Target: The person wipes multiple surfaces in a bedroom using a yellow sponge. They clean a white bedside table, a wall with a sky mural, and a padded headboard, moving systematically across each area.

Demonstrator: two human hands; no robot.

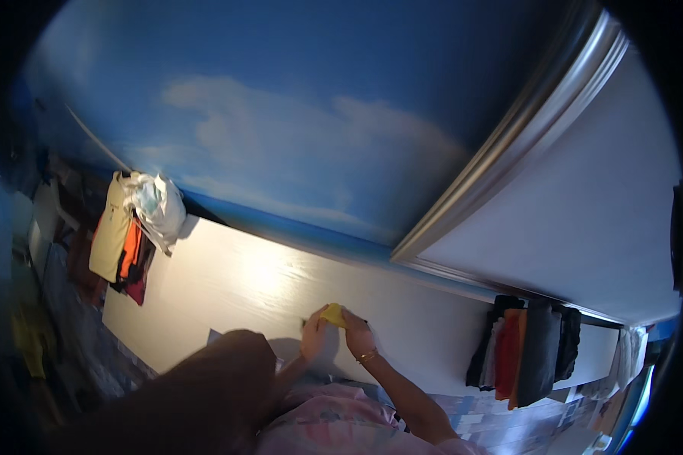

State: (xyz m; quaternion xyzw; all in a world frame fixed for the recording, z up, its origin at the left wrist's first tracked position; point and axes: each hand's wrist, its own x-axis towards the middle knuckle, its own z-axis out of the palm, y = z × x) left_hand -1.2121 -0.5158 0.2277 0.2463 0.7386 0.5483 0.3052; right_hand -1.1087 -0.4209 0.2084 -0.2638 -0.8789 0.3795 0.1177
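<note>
My left hand and my right hand meet over the white board-like surface in front of me. Between their fingertips they grip a small yellow item, which looks like cloth, though its exact kind is unclear. A thin bracelet circles my right wrist. My raised knee hides part of my left forearm. Close to my left fingers, a small dark spot shows on the surface; I cannot tell what it is.
At the surface's left end lie folded clothes beside a white plastic bag. Several folded garments stand in a row at the right. Behind rises a wall painted with clouds, with a silvery frame around a pale panel.
</note>
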